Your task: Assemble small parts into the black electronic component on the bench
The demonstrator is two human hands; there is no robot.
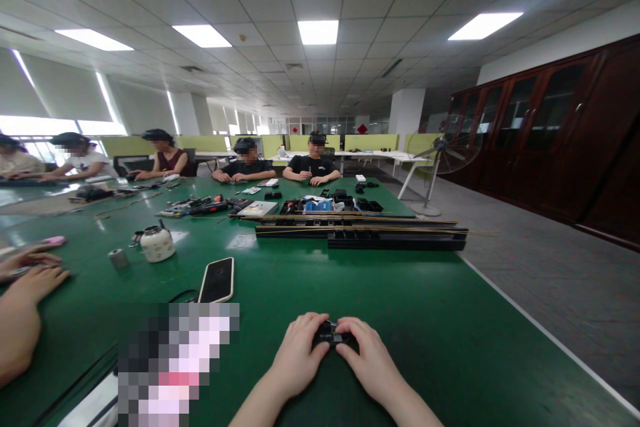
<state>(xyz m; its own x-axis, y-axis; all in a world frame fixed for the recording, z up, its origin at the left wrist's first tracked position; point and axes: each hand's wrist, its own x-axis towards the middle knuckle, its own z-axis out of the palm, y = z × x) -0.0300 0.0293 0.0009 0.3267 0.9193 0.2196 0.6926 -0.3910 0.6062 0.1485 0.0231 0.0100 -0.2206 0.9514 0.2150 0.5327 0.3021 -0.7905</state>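
Close in front of me, a small black part [329, 333] with a shiny metal-looking piece sits between my two hands, low over the green table [450, 320]. My left hand [301, 350] curls its fingers and thumb round the part's left side. On the right side, my right hand [367, 350] grips the same part with thumb and forefinger. Fingers cover most of it, so its exact kind does not show. A phone [217, 279] in a pale case lies beyond my left hand, to the left.
Black rails [397, 238] with thin brass-coloured rods lie across the table ahead. A white patterned pot [157, 244] and a grey metal cylinder [119, 258] stand at left. Another person's hands [37, 280] rest at the left edge. A standing fan [437, 153] is beyond the table's right side.
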